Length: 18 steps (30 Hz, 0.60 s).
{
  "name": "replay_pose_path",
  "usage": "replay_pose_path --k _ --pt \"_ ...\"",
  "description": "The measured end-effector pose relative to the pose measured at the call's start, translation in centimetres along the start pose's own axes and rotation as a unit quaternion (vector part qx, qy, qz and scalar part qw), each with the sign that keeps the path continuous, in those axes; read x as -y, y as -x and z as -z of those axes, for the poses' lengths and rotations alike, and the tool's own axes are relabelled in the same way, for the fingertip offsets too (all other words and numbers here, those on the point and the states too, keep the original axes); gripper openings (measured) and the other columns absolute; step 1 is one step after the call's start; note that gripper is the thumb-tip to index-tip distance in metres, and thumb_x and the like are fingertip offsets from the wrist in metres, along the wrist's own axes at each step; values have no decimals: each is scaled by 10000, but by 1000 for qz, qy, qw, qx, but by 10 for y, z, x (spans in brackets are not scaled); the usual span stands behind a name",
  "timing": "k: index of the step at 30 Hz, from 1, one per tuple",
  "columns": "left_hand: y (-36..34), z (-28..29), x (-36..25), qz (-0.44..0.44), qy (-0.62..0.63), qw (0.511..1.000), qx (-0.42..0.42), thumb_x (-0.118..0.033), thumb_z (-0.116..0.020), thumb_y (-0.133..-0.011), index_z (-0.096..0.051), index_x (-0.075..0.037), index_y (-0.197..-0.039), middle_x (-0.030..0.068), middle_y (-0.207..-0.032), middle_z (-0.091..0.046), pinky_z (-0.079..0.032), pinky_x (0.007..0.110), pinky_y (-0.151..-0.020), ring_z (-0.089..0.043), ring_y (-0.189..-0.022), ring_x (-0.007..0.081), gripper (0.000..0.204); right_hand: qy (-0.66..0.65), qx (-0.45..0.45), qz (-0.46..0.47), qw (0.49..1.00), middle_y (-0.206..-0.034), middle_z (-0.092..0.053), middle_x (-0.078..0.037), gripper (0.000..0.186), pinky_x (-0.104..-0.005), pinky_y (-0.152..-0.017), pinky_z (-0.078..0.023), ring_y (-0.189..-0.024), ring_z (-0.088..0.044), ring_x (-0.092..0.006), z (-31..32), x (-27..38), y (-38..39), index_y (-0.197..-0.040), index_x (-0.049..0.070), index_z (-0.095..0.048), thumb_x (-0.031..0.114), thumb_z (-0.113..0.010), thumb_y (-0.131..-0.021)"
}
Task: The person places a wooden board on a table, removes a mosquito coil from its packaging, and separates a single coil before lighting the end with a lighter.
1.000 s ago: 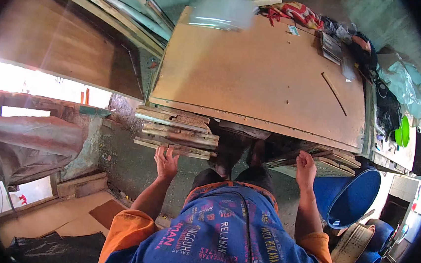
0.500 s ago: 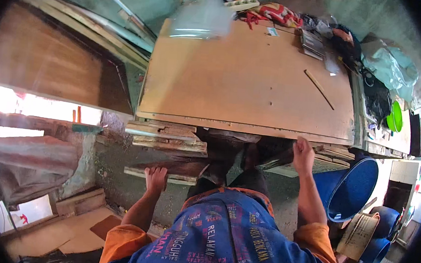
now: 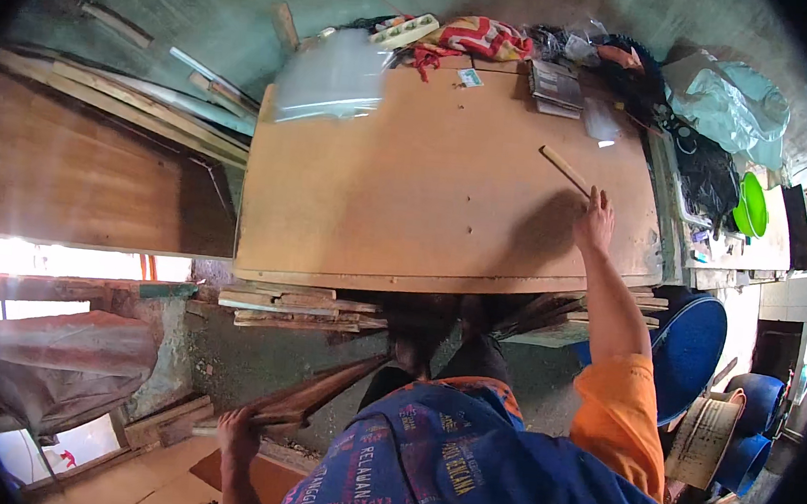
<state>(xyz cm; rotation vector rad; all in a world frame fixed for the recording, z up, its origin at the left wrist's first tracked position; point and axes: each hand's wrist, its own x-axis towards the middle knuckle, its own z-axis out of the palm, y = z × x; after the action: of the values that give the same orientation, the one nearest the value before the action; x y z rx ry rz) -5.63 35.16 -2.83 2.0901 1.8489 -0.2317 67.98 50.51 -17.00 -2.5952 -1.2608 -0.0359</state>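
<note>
Left hand: the left hand (image 3: pixel 240 429) is closed around the near end of a long brown wooden plank (image 3: pixel 311 398), which is held low, beside the person's left leg and below the table edge.
Plank: it is tilted, rising from the hand toward the dark space under the table.
Right hand: the right hand (image 3: pixel 595 222) is laid open on the large tan board table (image 3: pixel 409 186), fingers spread, with the fingertips at the near end of a thin light wooden stick (image 3: pixel 564 170); whether it is touched cannot be told.
Under the table: a stack of flat wooden offcuts (image 3: pixel 290 308) is kept just beneath the front edge.
Containers: a blue plastic barrel (image 3: pixel 695 346) is seen right of the table, its contents hidden; a woven straw basket (image 3: pixel 704 437) is seen near it, contents not discernible.
Far edge: a red and yellow cloth (image 3: pixel 477 38) is piled there.
</note>
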Motion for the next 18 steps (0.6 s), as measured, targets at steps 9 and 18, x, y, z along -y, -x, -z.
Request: replay_pose_path --k 9,18 --pt "39 184 -189 218 -9 976 -21 -261 -664 -803 -633 -34 -1070 148 -885 -672 -497 410 -690 -657 -769 266 351 -2 8 50 999 -1143 -558 -119 228 -444 -917 -417 -1095 -506 -327 -4 -26 -73 -1131 156 -559 251 -494 -934" --pt "266 247 -29 313 527 760 -216 -403 -552 -910 -541 -61 -1255 74 -806 -673 -492 392 -568 -630 -619 243 486 68 28 116 990 -1034 -564 -136 189 -435 -855 -445 -1029 -525 -310 1 -53 -97 -1058 81 -533 109 -481 -879"
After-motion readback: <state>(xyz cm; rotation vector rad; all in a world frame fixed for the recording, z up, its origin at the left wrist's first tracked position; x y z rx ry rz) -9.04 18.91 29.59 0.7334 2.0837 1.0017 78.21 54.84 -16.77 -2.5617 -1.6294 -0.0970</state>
